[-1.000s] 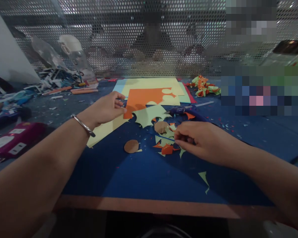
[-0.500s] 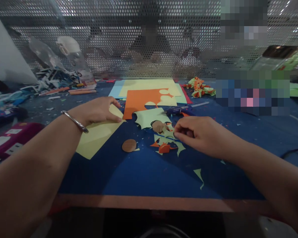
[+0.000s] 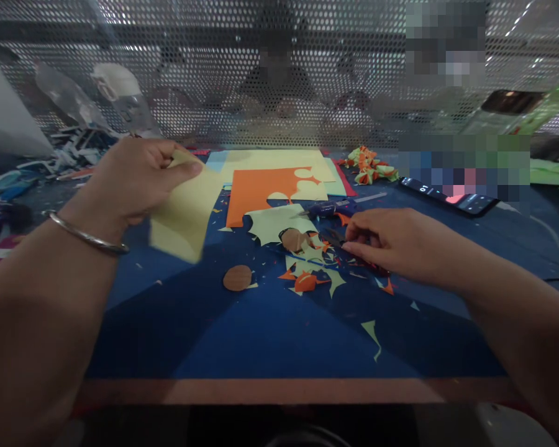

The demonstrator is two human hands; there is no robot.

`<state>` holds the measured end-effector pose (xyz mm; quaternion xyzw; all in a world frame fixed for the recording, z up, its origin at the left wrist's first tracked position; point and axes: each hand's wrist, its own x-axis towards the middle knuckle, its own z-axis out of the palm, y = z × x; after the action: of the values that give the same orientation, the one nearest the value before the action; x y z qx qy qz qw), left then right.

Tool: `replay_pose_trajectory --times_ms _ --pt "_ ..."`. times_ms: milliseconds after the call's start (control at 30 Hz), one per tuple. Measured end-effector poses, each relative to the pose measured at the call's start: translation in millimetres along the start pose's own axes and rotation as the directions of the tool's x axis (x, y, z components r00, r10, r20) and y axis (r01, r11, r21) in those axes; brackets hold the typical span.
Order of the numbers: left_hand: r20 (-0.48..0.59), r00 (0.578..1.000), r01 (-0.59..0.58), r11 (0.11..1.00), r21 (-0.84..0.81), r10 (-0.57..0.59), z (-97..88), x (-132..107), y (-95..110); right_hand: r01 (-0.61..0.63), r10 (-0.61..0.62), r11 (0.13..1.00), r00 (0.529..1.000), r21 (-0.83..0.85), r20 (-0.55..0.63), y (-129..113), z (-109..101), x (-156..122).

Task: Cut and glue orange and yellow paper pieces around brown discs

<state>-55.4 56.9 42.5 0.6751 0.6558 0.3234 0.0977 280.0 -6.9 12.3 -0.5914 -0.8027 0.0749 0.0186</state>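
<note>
At left of centre, yellow sheet (image 3: pixel 186 214): tilted, pinched by the left hand (image 3: pixel 140 177).
Right hand (image 3: pixel 389 245): fingers curled by a dark tool (image 3: pixel 334 238); grip unclear.
Sheet work: handling, apparently; moving it calls for steady pinching.

From my remote station I'm looking over a blue tabletop (image 3: pixel 242 347), its near side ending in a reddish-brown edge (image 3: pixel 261 392). Beyond the tabletop, a perforated metal panel (image 3: pixel 190 87) is spanning the back, a darker horizontal band (image 3: pixel 205 30) running across it. At the tabletop's far left, a pale, smooth board (image 3: pixel 2 105) is rising. Bright specks are showing among the holes, and I'm catching whitish light streaks (image 3: pixel 524 17) above the tabletop's far right, where blocky masking is hiding some background. Broad shadows are darkening the tabletop. Below it, the space is staying too dark for me to read.
</note>
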Motion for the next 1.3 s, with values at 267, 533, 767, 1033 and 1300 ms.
replay_pose_trajectory --times_ms 267,533,767,1033,1300 --pt "0.395 0.916 0.140 0.876 -0.462 0.062 31.5 -29 29 -0.010 0.012 0.998 0.999 -0.059 0.037 3 3 1" --pt "0.580 0.804 0.287 0.768 -0.573 0.132 58.9 -53 39 0.047 -0.045 0.991 0.999 -0.128 0.020 2 8 0" --pt "0.638 0.761 0.396 0.696 -0.599 0.116 62.7 -55 36 0.027 -0.022 0.994 0.999 0.109 -0.048 -2 4 1" --pt "0.693 0.718 0.531 0.590 -0.608 0.067 59.7 -59 40 -0.028 0.067 0.822 0.997 0.569 -0.049 -13 3 -4" --pt "0.666 0.730 0.495 0.553 -0.670 0.154 63.0 -57 36 -0.042 0.113 0.714 0.992 0.699 -0.056 -22 7 -5"
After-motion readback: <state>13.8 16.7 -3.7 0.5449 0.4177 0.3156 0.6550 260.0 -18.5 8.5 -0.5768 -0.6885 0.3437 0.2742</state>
